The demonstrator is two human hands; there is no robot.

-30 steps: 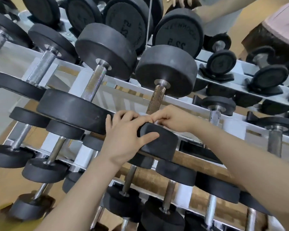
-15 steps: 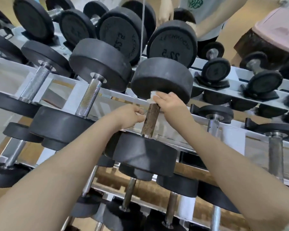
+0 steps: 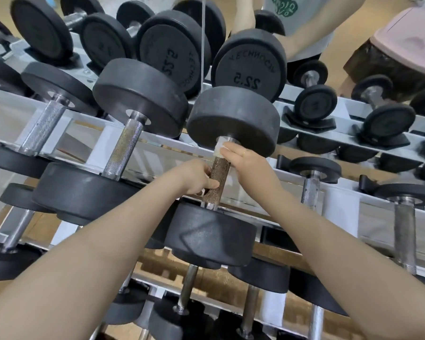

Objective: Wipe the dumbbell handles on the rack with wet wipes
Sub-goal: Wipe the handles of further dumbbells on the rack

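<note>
A black dumbbell lies on the rack in the middle of the view, its rusty brown knurled handle running between two black heads. My left hand grips the lower part of that handle from the left. My right hand holds a white wet wipe wrapped around the top of the handle, just under the upper head. The lower head sits below both hands.
Neighbouring dumbbells with silver handles lie left and right on the white rack rail. More dumbbells fill the lower tier and the mirror behind. Another person's torso shows at the top.
Both hands left the lower head and moved up the handle. My right hand brought the wipe up to the handle's top end, and my left hand closed around the lower part.
</note>
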